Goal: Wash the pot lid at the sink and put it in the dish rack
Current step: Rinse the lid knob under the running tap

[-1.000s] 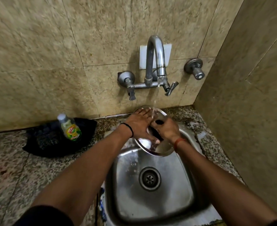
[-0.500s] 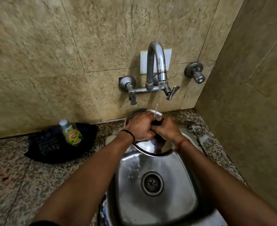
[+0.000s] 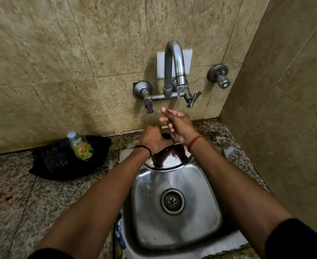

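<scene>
I am gripping the pot lid point(image 3: 169, 161) knob with only my left hand point(image 3: 154, 140); my right hand point(image 3: 176, 122) is spread open, so the wet lid may be slipping into the sink point(image 3: 208, 212).

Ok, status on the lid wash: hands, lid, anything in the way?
Left hand shut on pot lid knob, over sink. Right hand open, raised toward tap, water running. Nothing blocking.

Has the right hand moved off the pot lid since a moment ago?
Yes. The right hand has lifted off the pot lid and risen toward the faucet, fingers spread open, while the left hand grips the lid's knob.
</scene>
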